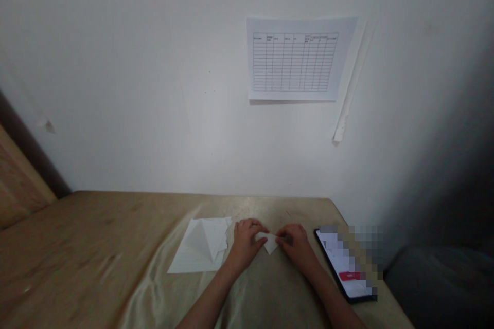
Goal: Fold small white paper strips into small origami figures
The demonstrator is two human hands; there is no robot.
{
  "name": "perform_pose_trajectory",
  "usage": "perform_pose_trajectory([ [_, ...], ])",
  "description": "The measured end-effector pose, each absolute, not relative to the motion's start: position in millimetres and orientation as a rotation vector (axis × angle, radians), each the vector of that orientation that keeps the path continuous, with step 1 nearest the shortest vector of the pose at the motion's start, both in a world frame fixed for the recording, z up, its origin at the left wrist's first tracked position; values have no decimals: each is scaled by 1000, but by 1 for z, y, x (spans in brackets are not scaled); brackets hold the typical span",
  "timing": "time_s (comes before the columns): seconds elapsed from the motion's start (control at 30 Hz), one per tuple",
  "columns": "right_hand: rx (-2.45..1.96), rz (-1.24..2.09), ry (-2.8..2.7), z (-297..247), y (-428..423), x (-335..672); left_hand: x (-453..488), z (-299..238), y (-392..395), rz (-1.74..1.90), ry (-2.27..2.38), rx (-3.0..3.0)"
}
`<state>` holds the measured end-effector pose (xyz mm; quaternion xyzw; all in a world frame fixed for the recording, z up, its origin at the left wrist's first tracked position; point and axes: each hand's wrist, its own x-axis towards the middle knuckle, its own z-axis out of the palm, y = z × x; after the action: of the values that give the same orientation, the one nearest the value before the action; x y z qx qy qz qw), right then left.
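Observation:
A small folded piece of white paper [270,243] lies on the beige cloth-covered table [96,247] between my two hands. My left hand [246,243] pinches its left side with curled fingers. My right hand [295,243] pinches its right side, fingers also closed on it. Both forearms reach in from the bottom edge.
A stack of white paper sheets [200,252] with a folded piece on top lies left of my hands. A phone [345,267] with a lit screen lies at the right table edge. A printed table sheet [297,59] hangs on the white wall behind.

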<state>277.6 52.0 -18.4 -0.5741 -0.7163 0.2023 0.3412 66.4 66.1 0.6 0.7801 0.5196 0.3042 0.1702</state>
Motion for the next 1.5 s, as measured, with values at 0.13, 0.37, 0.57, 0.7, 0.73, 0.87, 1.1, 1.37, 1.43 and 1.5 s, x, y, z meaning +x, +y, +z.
perform_pose_trajectory([
  [0.13,-1480,540,-1790,-20,54,278,64,-2,70,1040,1516,2172],
  [0.37,-1412,567,-1824,-19,52,275,62,-9,75,1272,1447,2103],
  [0.57,-1357,588,-1779,-17,49,275,64,-4,72,1248,1474,2099],
  [0.7,-1331,523,-1862,-15,46,273,65,-1,70,1217,1480,2085],
  [0.73,-1330,505,-1882,-14,45,273,65,-1,70,1211,1479,2083],
  [0.87,-1337,436,-1938,-11,45,271,66,-2,69,1188,1453,2112],
  [1.1,-1407,327,-1797,-19,50,272,72,-1,64,1069,1486,2187],
  [1.37,-1394,468,-1773,-22,52,271,78,3,55,803,1460,2173],
  [1.43,-1391,529,-1785,-20,51,271,78,3,55,790,1457,2153],
  [1.5,-1388,583,-1802,-18,51,271,78,2,55,787,1449,2139],
])
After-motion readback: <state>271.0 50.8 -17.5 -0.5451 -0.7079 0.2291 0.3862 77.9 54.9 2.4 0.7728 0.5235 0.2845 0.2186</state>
